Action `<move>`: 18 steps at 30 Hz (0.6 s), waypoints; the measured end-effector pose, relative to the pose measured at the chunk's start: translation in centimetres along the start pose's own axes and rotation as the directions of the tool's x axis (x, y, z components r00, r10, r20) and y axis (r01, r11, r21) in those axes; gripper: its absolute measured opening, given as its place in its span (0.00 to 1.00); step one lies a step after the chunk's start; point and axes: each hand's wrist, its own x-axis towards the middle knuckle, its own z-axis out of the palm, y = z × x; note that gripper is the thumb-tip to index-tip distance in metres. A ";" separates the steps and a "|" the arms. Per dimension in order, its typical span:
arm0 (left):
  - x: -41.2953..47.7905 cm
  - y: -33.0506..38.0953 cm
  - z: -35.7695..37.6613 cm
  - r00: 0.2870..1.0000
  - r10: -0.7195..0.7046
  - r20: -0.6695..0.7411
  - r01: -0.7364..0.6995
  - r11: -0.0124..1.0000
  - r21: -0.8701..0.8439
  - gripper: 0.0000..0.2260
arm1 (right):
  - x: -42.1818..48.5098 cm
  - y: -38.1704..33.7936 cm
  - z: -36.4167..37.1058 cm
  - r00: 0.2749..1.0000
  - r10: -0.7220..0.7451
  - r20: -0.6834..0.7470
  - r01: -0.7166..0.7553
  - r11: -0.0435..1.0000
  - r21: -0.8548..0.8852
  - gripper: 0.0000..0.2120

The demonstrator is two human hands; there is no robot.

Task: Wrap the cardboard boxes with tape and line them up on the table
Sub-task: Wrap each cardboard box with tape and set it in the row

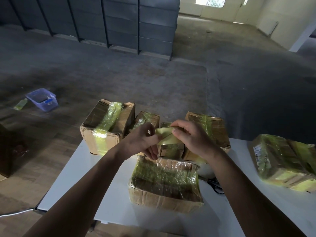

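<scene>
- We see both hands raised over the white table (89,170), sharing one piece of yellow-green tape (166,136).
- The left hand (145,140) pinches the strip's left end, thumb and fingers curled on it.
- The right hand (191,139) pinches the right end, with its fingertips closed on the upper edge.
- The tape hangs in the air between the hands, creased, touching no box.
- Just below the hands sits the nearest box (165,183), its top covered in wrinkled tape.
- Behind the hands we count four taped boxes in a row at the table's far edge: a large box (106,129), a small box (147,118), a low box (171,149) and a right-hand box (213,132).
- Another taped box (282,161) lies well apart at the right.
- Black scissors (215,185) lie just right of the nearest box.
- On the floor sit a blue tub (42,100) and a bottle (20,104).
</scene>
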 end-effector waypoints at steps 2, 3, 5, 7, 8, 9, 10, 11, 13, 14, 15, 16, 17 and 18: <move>-0.1 0.0 0.0 1.000 0.003 -0.010 -0.003 1.000 -0.003 0.12 | 0.1 -0.1 0.1 1.000 -0.003 0.010 0.003 1.000 -0.006 0.07; -0.1 0.0 0.0 1.000 0.004 -0.013 -0.004 1.000 -0.002 0.11 | 0.1 -0.1 0.1 1.000 -0.002 0.012 0.002 1.000 -0.008 0.07; -0.1 0.0 0.0 1.000 0.007 -0.018 -0.006 1.000 0.006 0.10 | 0.1 0.0 0.1 1.000 -0.006 0.004 0.006 1.000 -0.016 0.07; -0.1 0.0 0.1 1.000 0.004 -0.021 -0.004 1.000 0.018 0.10 | 0.2 0.1 0.1 1.000 -0.003 0.001 0.003 1.000 -0.020 0.07; 0.0 0.0 0.1 1.000 0.004 -0.024 -0.003 1.000 0.021 0.09 | 0.2 0.1 0.1 1.000 0.006 0.000 -0.006 1.000 -0.016 0.07; 0.0 0.1 0.1 0.999 0.006 -0.032 -0.005 1.000 0.020 0.09 | 0.2 0.2 0.1 1.000 0.017 -0.007 -0.017 1.000 -0.008 0.07; 0.0 0.1 0.2 0.999 0.008 -0.044 -0.008 1.000 0.011 0.10 | 0.3 0.2 0.1 0.999 0.030 -0.017 -0.030 1.000 0.005 0.07; 0.0 0.1 0.2 0.998 0.009 -0.056 -0.009 1.000 -0.002 0.12 | 0.4 0.2 0.0 0.999 0.040 -0.024 -0.040 0.999 0.013 0.07; 0.0 0.0 0.3 0.998 0.012 -0.063 -0.013 1.000 -0.018 0.15 | 0.4 0.2 0.0 0.999 0.043 -0.026 -0.043 0.999 0.007 0.07; 0.1 0.0 0.3 0.998 0.015 -0.062 -0.016 1.000 -0.017 0.15 | 0.4 0.2 0.0 0.999 0.039 -0.026 -0.039 0.999 0.000 0.07; 0.2 -0.1 0.4 0.998 0.017 -0.060 -0.018 1.000 -0.015 0.15 | 0.4 0.2 0.0 0.999 0.036 -0.029 -0.037 0.999 -0.008 0.07; 0.2 -0.1 0.4 0.998 0.015 -0.057 -0.015 1.000 -0.012 0.15 | 0.4 0.3 0.0 0.999 0.035 -0.031 -0.036 0.999 -0.015 0.06; 0.2 -0.1 0.3 0.999 0.011 -0.050 -0.011 1.000 -0.009 0.14 | 0.3 0.3 0.0 0.999 0.034 -0.030 -0.035 0.999 -0.023 0.06; 0.2 -0.1 0.3 0.999 0.007 -0.041 -0.007 1.000 -0.006 0.14 | 0.3 0.3 0.1 0.999 0.031 -0.027 -0.032 0.999 -0.032 0.07</move>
